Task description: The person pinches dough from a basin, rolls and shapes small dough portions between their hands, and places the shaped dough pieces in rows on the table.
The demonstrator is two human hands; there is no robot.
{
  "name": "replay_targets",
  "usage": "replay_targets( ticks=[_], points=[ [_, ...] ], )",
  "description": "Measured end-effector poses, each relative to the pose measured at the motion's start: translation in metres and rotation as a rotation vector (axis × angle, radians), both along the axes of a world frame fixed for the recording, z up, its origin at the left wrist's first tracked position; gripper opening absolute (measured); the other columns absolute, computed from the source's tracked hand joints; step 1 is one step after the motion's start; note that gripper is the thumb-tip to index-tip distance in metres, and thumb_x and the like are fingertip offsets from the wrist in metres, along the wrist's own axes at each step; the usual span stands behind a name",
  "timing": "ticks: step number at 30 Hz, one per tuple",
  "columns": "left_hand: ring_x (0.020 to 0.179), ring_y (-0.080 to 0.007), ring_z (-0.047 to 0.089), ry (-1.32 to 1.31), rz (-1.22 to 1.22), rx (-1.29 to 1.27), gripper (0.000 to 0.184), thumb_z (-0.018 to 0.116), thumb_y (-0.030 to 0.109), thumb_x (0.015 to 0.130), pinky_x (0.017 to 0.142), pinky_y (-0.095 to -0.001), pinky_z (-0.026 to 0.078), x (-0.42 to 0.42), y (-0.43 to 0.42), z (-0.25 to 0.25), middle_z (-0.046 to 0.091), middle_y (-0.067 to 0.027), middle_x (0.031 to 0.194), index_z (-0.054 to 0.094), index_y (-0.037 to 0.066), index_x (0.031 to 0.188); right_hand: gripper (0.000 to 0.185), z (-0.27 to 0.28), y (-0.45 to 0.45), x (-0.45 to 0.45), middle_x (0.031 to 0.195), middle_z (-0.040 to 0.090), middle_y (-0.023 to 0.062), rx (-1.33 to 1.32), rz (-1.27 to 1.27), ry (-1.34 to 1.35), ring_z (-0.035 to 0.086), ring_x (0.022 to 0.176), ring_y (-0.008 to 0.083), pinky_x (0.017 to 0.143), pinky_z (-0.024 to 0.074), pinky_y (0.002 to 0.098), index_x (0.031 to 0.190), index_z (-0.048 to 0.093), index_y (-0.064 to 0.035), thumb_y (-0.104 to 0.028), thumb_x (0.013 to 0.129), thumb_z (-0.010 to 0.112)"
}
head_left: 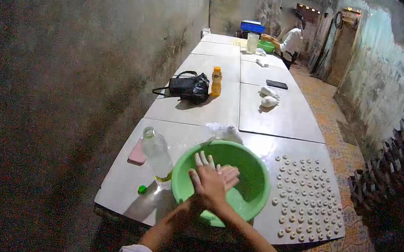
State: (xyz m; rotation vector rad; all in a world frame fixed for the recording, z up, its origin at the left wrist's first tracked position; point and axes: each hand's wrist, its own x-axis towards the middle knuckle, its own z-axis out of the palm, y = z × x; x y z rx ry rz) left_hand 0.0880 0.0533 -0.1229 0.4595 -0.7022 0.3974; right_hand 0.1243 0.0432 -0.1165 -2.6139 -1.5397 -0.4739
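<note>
My two forearms come together at the wrists over a large green plastic basin (260,190). My right hand (210,182) overlaps and touches my left hand (229,175), hiding part of it. The fingers that show look stretched out, and some are coated with something white. No object can be seen in either hand. Inside the basin the bottom looks pale and smeared. Left of it stands a clear bottle (156,154) without its cap, with a little yellowish liquid at its base. A green cap (142,189) lies nearby on the table.
Rows of small pale rings (308,198) cover the table's right side. A pink phone-like object (137,153), plastic bag (222,131), black bag (187,87), orange bottle (216,81), white bundles (269,101) and dark phone (277,84) lie around. At the far end another person (290,39) works.
</note>
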Motion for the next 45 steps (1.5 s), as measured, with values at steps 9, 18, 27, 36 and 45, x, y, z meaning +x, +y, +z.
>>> replay_targets(
  ticks=[9,18,27,36,45],
  points=[
    [0.137,-0.0338,0.003,0.544,0.285,-0.047,0.084,0.027,0.059,0.086,0.111,-0.0458,0.008,-0.026,-0.047,0.070,0.002,-0.0221,0.147,0.004,0.000,0.141,0.060,0.136,-0.089,-0.040,0.135,0.040,0.0167,0.115,0.671,0.438,0.036,0.125,0.0361,0.102,0.0206,0.0584,0.129,0.043,-0.0093,-0.053,0.089,0.035],
    [0.137,-0.0300,0.009,-0.010,-0.089,-0.517,0.073,0.032,0.050,0.092,0.112,-0.0404,0.011,-0.010,-0.020,0.022,0.003,-0.0151,0.149,0.005,0.003,0.142,0.066,0.126,-0.092,-0.025,0.146,0.021,0.0149,0.110,0.747,0.245,0.022,0.133,0.0377,0.101,0.0072,0.0656,0.138,0.030,-0.0100,-0.052,0.087,0.039],
    [0.130,-0.0279,0.031,0.338,0.135,-0.498,0.055,0.024,0.036,0.097,0.108,-0.0404,0.025,-0.072,-0.048,0.111,0.033,-0.0167,0.140,0.029,-0.003,0.135,0.067,0.128,-0.142,-0.008,0.146,0.018,0.0160,0.383,0.791,0.325,0.013,0.134,0.0407,0.105,0.0066,0.0587,0.137,0.033,-0.0145,-0.047,0.082,0.053],
    [0.132,-0.0281,0.028,0.441,0.193,-0.461,0.063,0.021,0.046,0.095,0.109,-0.0398,0.023,-0.076,-0.061,0.132,0.030,-0.0149,0.142,0.028,-0.001,0.136,0.068,0.129,-0.144,-0.015,0.148,0.014,0.0171,0.230,0.797,0.131,0.010,0.136,0.0381,0.106,0.0034,0.0583,0.136,0.037,-0.0195,-0.054,0.079,0.054],
    [0.136,-0.0285,0.017,0.392,0.075,-0.437,0.089,0.023,0.069,0.083,0.110,-0.0435,0.014,-0.080,-0.062,0.136,0.015,-0.0144,0.148,0.015,0.002,0.141,0.071,0.139,-0.146,-0.009,0.147,0.018,0.0148,0.209,0.768,0.125,0.010,0.136,0.0390,0.105,-0.0010,0.0604,0.134,0.040,-0.0200,-0.062,0.077,0.049]
  ],
)
